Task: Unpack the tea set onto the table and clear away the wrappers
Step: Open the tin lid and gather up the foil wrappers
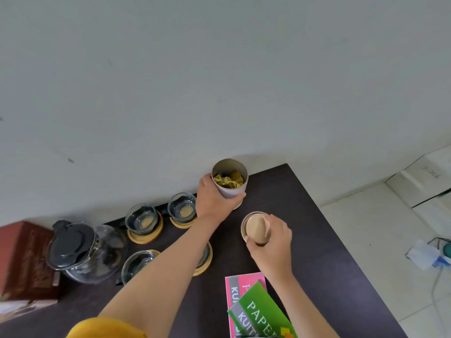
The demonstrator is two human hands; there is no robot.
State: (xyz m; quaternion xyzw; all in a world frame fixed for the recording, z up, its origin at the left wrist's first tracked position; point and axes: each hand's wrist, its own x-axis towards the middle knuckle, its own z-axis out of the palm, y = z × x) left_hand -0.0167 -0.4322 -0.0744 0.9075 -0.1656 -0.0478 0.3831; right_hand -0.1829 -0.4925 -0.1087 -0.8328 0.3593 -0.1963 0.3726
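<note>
Two bare forearms enter from the lower edge of the view, uncovered from wrist to well past mid-forearm. Left hand (214, 203) and right hand (273, 242) carry no visible rings, watch, bracelet or gloves. A mustard-yellow sleeve (105, 328) covers the left upper arm at the bottom edge. No sleeve shows on the right arm within view.

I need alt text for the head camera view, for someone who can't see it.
A left hand grips an open canister holding gold wrappers, while the right hand holds its lid over a dark table. Glass cups and a teapot stand left.
</note>
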